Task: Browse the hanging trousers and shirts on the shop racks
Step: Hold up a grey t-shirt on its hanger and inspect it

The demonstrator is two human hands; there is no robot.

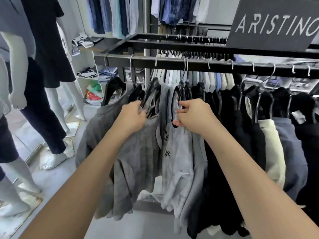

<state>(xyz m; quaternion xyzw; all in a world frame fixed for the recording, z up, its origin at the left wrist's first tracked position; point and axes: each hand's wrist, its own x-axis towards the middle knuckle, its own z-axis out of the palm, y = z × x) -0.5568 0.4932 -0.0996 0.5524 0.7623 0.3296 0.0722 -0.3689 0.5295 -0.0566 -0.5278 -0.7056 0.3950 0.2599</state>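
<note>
1. Parting two hanging garments on the front rail, the person is in the middle of the browsing step, with both arms stretched towards the clothes
2. Just below the rail and to the left of its middle, the left hand has its fingers curled round the collar edge of a dark grey shirt, grasping it and drawing it aside
3. Just right of that, also below the rail, the right hand pinches the neck of a light grey shirt with black lettering on its chest
4. Further right along the rail hang black garments, then a cream one and a blue-grey one; whether these are trousers or tops cannot be told
5. Behind the rail a second row of pale shirts hangs, and above the rail's right end stands a dark sign reading ARISTINO
6. Left of the rail stand mannequins in dark clothing
7. As a judgement, the next move calls for sliding the dark grey shirt's hanger leftwards along the rail to open the gap, then letting go and reaching for the next garment to the right, taking care that no hanger slips off its hook
</note>
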